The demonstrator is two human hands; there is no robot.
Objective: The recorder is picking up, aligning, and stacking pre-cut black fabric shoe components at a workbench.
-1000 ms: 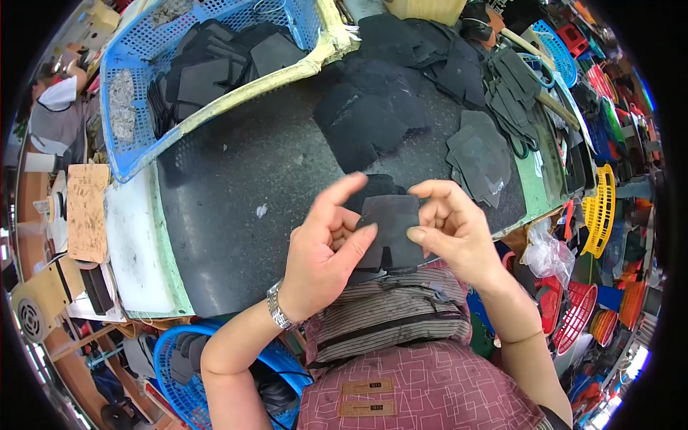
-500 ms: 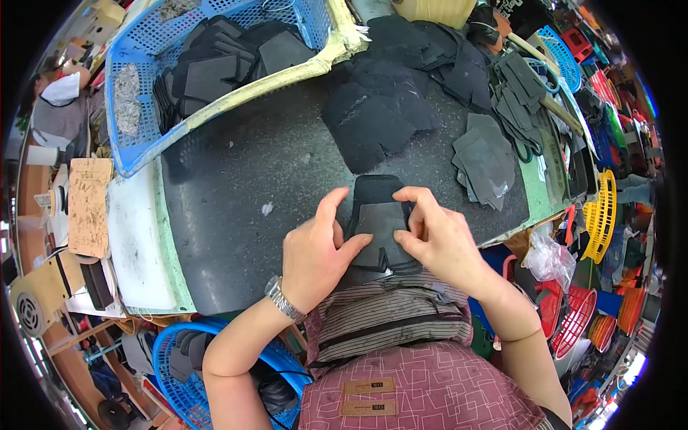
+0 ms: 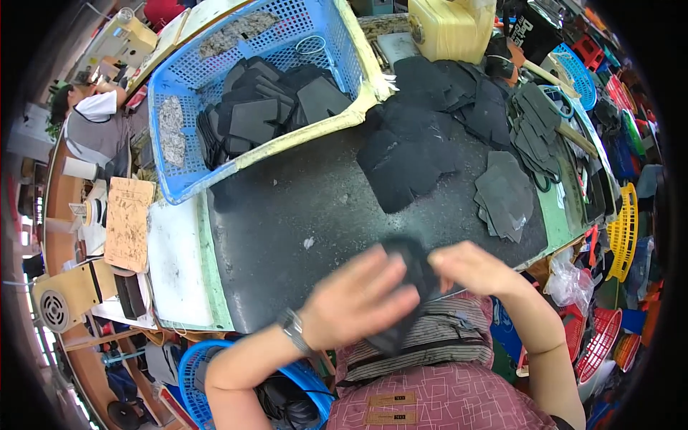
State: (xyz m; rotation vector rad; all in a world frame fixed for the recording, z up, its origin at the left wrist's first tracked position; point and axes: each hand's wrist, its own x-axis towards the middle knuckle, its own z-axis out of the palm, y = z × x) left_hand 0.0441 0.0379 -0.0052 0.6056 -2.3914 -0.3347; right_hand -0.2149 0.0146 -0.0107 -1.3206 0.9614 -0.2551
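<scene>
Near the front edge of the dark work mat (image 3: 287,236), a black cut sheet piece (image 3: 412,254) is tilted and smeared by motion. My right hand (image 3: 473,271) is closed, its thumb and fingers pinching the right edge of this piece. Blurred over the piece's left side is my left hand (image 3: 362,297), fingers stretched out and apart; whether its palm touches the piece I cannot tell. Beyond the hands lies a pile of black sheet pieces (image 3: 408,165). Several dark grey pieces (image 3: 506,195) are stacked to its right.
A blue basket (image 3: 168,82) with a taped rim holds many dark pieces at the back left. Scissors (image 3: 542,183) and more grey strips lie at the right edge. A yellow container (image 3: 451,29) stands behind. Another blue basket (image 3: 190,376) sits below the table. A person sits far left.
My left hand has let go of the piece and swung across it with fingers spread. The piece has turned from flat to tilted in my right hand. The whole view has shifted.
</scene>
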